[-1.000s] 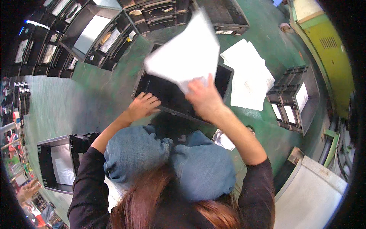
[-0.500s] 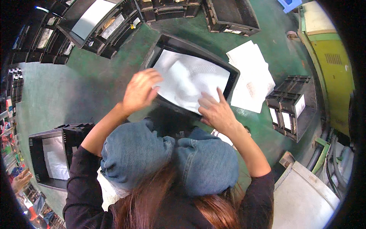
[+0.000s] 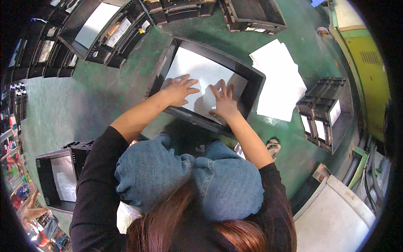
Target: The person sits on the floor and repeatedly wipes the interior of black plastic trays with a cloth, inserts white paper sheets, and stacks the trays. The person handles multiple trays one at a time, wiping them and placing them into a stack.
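Observation:
In front of my knees a black plastic crate [image 3: 255, 86] stands on the green floor. A white sheet of paper [image 3: 201, 63] lies flat inside it, covering most of its bottom. My left hand [image 3: 181, 90] rests on the sheet's left part, fingers spread. On the sheet's right part my right hand [image 3: 224, 101] presses with its fingertips, the fingers apart. Neither hand grips anything. What lies under the sheet is hidden.
Several white sheets [image 3: 279, 80] lie fanned on the floor right of the crate. Black crates [image 3: 96, 29] stand stacked at the far left, with others [image 3: 323, 113] at the right and one [image 3: 56, 178] at the near left. A green cabinet [image 3: 369, 75] borders the right.
Both hands have come down from above the crate's near edge onto the sheet. The paper, bulging and rippled before, now lies flatter and lower in the crate.

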Demonstrator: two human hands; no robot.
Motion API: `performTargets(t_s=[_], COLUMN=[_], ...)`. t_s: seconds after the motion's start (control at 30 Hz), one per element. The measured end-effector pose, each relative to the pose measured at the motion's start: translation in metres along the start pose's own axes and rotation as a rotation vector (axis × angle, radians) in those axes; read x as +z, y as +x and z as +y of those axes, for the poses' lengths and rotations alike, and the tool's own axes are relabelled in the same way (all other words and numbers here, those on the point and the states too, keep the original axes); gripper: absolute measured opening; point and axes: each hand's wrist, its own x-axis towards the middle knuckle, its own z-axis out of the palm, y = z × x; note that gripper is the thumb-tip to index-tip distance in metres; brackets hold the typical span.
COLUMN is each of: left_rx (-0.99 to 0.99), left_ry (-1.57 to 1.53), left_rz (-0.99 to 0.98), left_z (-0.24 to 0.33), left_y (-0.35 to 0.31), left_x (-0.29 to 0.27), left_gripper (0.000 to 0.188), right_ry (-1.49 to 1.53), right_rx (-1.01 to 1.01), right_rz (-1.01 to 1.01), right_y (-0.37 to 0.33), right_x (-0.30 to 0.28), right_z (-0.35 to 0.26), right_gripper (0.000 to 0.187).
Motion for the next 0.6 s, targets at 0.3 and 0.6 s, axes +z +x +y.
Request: performTargets(t_s=[0.3, 0.6], left_rx=[-0.526, -0.667], left_ry=[0.067, -0.671], left_rz=[0.818, 0.757], left_z=[0.003, 0.013], left_y=[-0.064, -0.17], left_x=[-0.032, -0.093], left_gripper=[0.058, 0.062], right_ry=[0.376, 1.094], right_rx=[0.247, 0.242], right_rz=[0.851, 0.347], right_y=[-0.05, -0.067], right_x=[-0.035, -0.059], right_z=[0.051, 0.082], right_gripper=[0.075, 0.048])
